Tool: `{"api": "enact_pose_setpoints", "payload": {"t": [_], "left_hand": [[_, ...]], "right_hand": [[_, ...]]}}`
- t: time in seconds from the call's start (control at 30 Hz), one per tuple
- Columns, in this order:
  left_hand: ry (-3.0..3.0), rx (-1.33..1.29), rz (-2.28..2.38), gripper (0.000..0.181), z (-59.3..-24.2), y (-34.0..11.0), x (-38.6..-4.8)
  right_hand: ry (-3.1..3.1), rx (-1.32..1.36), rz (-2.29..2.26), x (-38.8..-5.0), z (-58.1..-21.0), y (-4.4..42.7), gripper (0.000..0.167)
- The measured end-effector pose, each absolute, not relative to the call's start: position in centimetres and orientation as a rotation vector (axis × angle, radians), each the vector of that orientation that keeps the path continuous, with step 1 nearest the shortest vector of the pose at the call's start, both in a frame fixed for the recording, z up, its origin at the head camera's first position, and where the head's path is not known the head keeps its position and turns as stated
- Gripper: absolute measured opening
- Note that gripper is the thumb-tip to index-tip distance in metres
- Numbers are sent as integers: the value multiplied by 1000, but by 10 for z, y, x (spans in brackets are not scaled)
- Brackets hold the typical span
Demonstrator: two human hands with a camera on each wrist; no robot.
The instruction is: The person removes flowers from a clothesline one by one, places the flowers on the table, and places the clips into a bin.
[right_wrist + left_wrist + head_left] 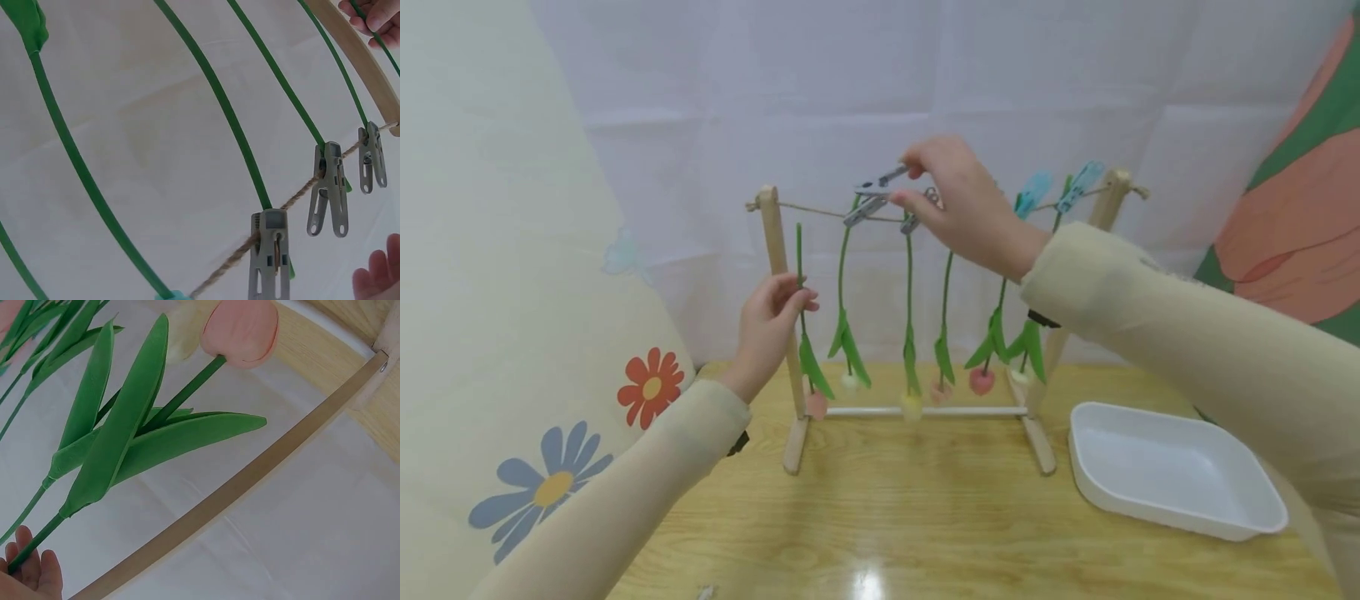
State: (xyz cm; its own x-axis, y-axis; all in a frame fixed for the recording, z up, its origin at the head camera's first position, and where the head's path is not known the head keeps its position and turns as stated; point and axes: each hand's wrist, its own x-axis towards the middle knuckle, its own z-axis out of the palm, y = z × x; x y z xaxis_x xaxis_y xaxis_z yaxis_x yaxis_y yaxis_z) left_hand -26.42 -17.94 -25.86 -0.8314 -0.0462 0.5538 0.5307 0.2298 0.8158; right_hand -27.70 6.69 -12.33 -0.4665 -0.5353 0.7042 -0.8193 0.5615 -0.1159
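Note:
My left hand (pixel 769 321) pinches the green stem of a pink artificial tulip (pixel 816 406), which hangs flower-down beside the left wooden post (pixel 772 233). In the left wrist view its leaves (pixel 125 419) and pink bloom (pixel 240 331) show clearly. My right hand (pixel 962 196) pinches a grey clothespin (pixel 871 190) between thumb and fingers, above the twine (pixel 811 208). Just below it, another grey clothespin (pixel 863 212) clips a white tulip's stem to the twine. Only the fingertips (pixel 381 269) of my right hand appear in the right wrist view.
Several upside-down tulips hang from the twine on grey clothespins (pixel 328 187) and blue ones (pixel 1081 185). A white bar (pixel 880 411) joins the stand's feet. At the right of the wooden table (pixel 887 533) sits a white tray (pixel 1180 518). Pale cloth hangs behind.

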Motion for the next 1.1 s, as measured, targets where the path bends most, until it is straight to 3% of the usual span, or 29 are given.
{"api": "enact_pose_setpoints", "payload": {"t": [0.57, 1.1], "left_hand": [[-2218, -529, -1546, 20, -275, -187, -251], [-2202, -577, -1575, 18, -293, -181, -244]], "right_hand": [[-1984, 1054, 767, -265, -159, 105, 23], [-2023, 930, 778, -248, -185, 140, 27]]}}
